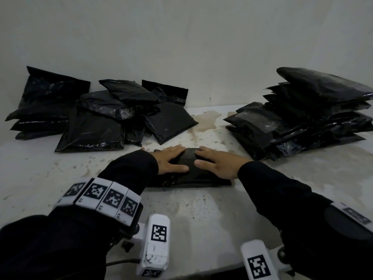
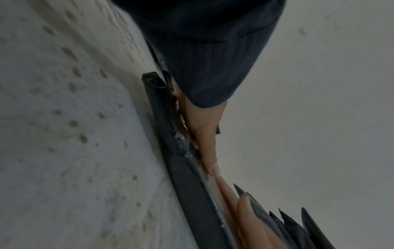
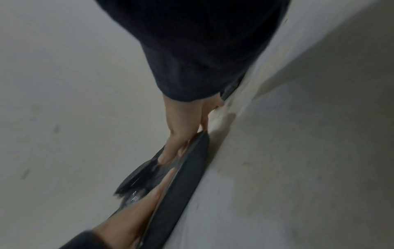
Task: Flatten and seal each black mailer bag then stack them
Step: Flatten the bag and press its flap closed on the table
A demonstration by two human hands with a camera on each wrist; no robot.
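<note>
- Under both palms, in the middle of the tabletop point(image 1: 201, 209), lies one black mailer bag point(image 1: 191, 156), pressed flat.
- The left hand point(image 1: 171, 160) rests on the bag's left half, fingers straight, gripping nothing.
- The right hand point(image 1: 218, 161) rests on its right half, fingers straight too; the fingertips of the two hands nearly meet.
- Beyond the left hand, a loose pile of bags point(image 1: 96, 114) leans against the wall point(image 1: 181, 47); what they contain is hidden.
- Beyond the right hand, well apart from it, stands a stack of bags point(image 1: 302, 118), roughly layered.
- Both sleeves are dark; white wrist bands point(image 1: 99, 196) carry square black-and-white coded markers, no readable words.
- The bags show no legible label or brand.
</note>
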